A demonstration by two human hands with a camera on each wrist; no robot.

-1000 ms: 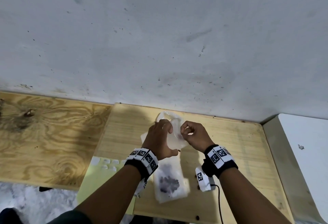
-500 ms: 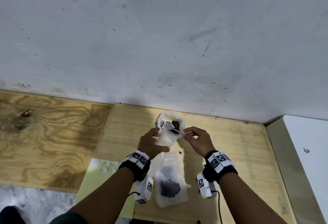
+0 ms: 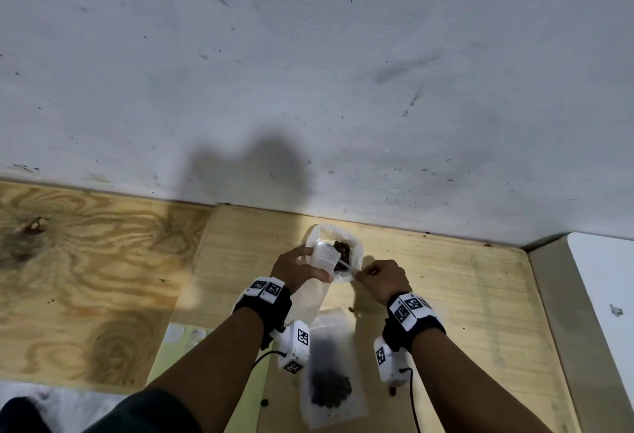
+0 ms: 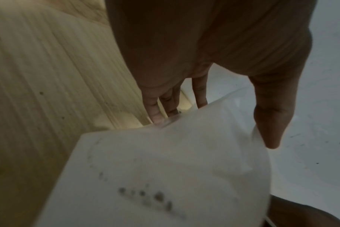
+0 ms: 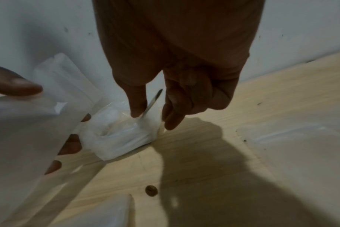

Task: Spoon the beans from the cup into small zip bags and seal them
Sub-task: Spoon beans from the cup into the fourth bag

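Note:
The cup (image 3: 343, 250) of brown beans, lined with clear plastic, stands at the back of the pale board near the wall. My left hand (image 3: 310, 266) grips an empty translucent zip bag (image 3: 320, 256) with its mouth held up against the cup's left rim. In the left wrist view the fingers and thumb pinch the bag (image 4: 165, 169) near its top. My right hand (image 3: 364, 273) pinches the thin handle of a white spoon (image 3: 345, 265), whose bowl reaches into the cup. The right wrist view shows the spoon handle (image 5: 153, 101) between thumb and fingers above the cup (image 5: 122, 135).
A zip bag with beans (image 3: 331, 388) lies flat between my forearms. Loose beans (image 3: 350, 309) lie on the board (image 3: 463, 295). A green sheet (image 3: 206, 364) sits at the lower left, a white surface (image 3: 600, 295) at the right, the wall just behind the cup.
Both hands were working the empty bag's mouth; the right hand then took the spoon and brought it to the cup. The left hand has carried the bag forward to the cup's rim.

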